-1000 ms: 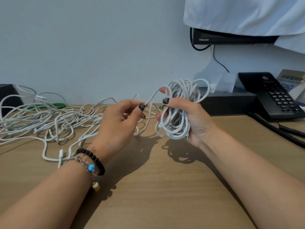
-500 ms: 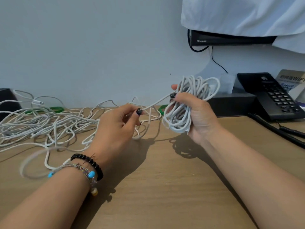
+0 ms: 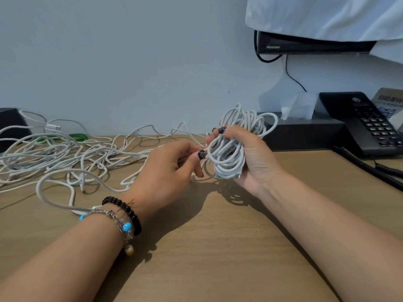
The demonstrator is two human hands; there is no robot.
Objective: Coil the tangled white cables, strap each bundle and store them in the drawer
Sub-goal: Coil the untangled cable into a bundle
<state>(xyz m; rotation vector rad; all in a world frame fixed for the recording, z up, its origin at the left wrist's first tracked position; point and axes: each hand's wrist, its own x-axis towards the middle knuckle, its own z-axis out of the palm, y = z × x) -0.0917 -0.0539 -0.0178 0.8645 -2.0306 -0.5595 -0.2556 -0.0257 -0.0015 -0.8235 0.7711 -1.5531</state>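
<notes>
Fingers of the right hand (image 3: 248, 158) were curled round a coil (image 3: 235, 144) of white cable, clamping the loops in the palm above the desk (image 3: 218, 258), right of centre, probably so the turns would not spring apart while more cable was fed in. Just to its left, the left hand (image 3: 168, 171) pinched the free strand between thumb and fingers, touching the near-left edge of the coil; that looked like guiding the next turn on. From that pinch the strand ran left, out into the tangled cables (image 3: 65, 158) sprawled across the far-left part of the desk, one big loop (image 3: 56, 188) lying nearer, beside the left wrist. I judged the coiling unfinished, with no strap on the bundle and much cable loose.

Bare wood lay near and between the forearms, giving the hands room to swing. To the right, a black phone (image 3: 366, 125) and its cord (image 3: 370, 171) sat close to the right forearm, and a dark tissue box (image 3: 305, 134) stood just behind the coil, so wide loops that way risked snagging. No drawer was visible.
</notes>
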